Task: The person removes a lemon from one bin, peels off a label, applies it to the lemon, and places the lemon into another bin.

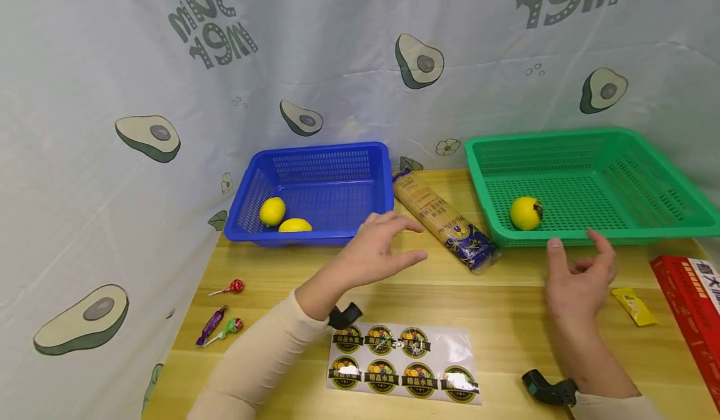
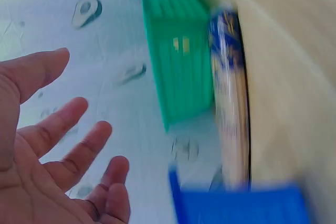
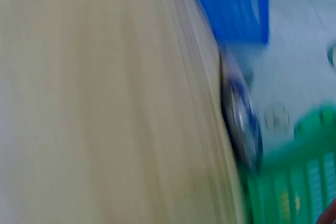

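Note:
My left hand (image 1: 388,245) hovers over the wooden table just in front of the blue basket (image 1: 315,185), fingers spread and holding nothing; its open palm (image 2: 58,161) fills the left wrist view. My right hand (image 1: 579,270) hangs in front of the green basket (image 1: 585,182), fingers loosely bent and empty. A long noodle packet (image 1: 444,223) lies between the two baskets, close to the left hand's fingertips. Two lemons (image 1: 281,217) lie in the blue basket and one lemon (image 1: 525,212) in the green one. The right wrist view is badly blurred.
A sheet of round fruit stickers (image 1: 402,364) lies near the table's front edge. Lollipops and a purple candy (image 1: 222,320) sit at the left. A small yellow sachet (image 1: 634,305) and a red box (image 1: 694,307) are at the right. An avocado-print curtain (image 1: 140,95) closes the back and left.

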A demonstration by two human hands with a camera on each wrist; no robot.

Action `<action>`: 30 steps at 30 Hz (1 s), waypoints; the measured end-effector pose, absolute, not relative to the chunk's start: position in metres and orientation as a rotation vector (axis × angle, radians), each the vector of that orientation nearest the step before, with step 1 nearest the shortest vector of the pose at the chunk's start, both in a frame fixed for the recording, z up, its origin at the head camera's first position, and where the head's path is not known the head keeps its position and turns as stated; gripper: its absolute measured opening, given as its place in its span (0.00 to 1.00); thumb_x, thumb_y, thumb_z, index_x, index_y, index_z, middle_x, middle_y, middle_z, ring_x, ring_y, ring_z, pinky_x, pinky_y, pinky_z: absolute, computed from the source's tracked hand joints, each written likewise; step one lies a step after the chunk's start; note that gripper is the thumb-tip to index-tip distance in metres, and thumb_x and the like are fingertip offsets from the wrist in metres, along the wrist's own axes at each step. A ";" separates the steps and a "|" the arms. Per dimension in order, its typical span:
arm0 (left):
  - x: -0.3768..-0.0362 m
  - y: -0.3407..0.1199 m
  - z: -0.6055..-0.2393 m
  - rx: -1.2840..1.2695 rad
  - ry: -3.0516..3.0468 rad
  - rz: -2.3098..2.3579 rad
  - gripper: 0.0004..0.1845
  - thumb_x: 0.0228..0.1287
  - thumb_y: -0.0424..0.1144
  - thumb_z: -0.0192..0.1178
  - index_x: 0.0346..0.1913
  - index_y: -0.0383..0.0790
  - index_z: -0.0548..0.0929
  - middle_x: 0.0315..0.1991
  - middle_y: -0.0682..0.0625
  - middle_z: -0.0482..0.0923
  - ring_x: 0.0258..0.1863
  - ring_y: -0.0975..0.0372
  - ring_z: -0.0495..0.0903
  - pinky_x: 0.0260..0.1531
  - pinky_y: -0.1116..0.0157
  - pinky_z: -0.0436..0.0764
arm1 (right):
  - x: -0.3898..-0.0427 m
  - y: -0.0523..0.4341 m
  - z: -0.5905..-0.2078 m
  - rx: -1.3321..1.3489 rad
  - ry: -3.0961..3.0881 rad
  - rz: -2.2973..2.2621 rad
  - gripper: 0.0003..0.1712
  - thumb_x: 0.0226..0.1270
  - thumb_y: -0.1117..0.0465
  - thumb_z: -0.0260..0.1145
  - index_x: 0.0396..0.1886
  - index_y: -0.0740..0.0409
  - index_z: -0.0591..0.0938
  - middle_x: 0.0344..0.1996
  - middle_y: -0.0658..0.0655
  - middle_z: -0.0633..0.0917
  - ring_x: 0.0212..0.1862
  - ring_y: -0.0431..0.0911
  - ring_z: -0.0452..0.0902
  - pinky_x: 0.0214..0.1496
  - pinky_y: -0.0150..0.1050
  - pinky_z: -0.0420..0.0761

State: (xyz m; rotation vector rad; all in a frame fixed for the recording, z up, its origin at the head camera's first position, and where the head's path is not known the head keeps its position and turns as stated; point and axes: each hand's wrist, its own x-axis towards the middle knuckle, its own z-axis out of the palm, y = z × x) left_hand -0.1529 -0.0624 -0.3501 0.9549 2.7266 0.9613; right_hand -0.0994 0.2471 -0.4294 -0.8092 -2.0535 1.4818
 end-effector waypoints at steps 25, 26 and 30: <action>-0.248 -0.242 -0.333 0.400 2.607 0.568 0.33 0.66 0.40 0.69 0.73 0.48 0.72 0.77 0.40 0.62 0.74 0.42 0.64 0.67 0.40 0.71 | -0.189 0.082 -0.425 0.282 -2.689 1.724 0.31 0.76 0.50 0.63 0.74 0.48 0.69 0.27 0.53 0.66 0.25 0.45 0.61 0.28 0.36 0.64; -0.251 -0.243 -0.335 0.399 2.592 0.557 0.33 0.65 0.40 0.70 0.73 0.48 0.72 0.77 0.40 0.61 0.74 0.41 0.64 0.68 0.40 0.71 | -0.191 0.080 -0.427 0.279 -2.700 1.732 0.31 0.77 0.50 0.62 0.75 0.47 0.68 0.26 0.52 0.67 0.25 0.45 0.62 0.27 0.36 0.64; -0.258 -0.245 -0.341 0.399 2.545 0.509 0.34 0.65 0.39 0.70 0.73 0.45 0.72 0.78 0.40 0.60 0.72 0.40 0.67 0.67 0.42 0.73 | -0.193 0.074 -0.433 0.252 -2.707 1.805 0.31 0.78 0.50 0.59 0.76 0.44 0.63 0.25 0.53 0.73 0.23 0.45 0.68 0.25 0.36 0.68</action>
